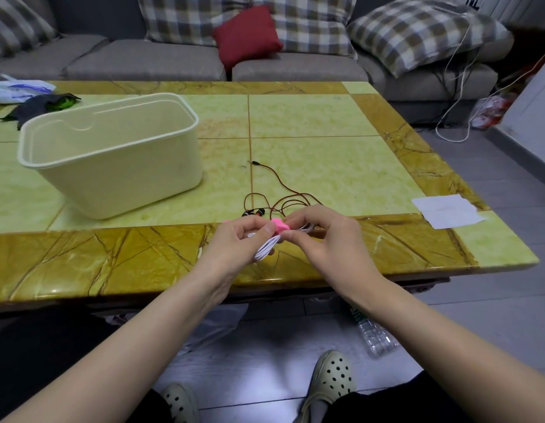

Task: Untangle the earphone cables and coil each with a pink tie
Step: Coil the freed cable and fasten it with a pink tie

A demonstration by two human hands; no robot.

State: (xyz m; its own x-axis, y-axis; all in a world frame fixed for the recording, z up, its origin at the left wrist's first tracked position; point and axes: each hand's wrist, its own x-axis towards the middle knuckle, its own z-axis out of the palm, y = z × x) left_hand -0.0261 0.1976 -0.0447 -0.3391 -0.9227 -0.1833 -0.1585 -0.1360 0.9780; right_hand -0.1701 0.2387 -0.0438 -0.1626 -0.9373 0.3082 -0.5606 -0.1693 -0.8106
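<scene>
Head view, lower centre: we see the left hand curled round a bundled white cable, much of it hidden by fingers. The right hand pinches one pink tie sitting on that bundle, over the worktop's near edge. A pink sliver by the left knuckles is too hidden for us to identify. Just above the hands, one brown cable lies loose, its two earbuds and plug showing. One tub stands at left, one paper at right.
</scene>
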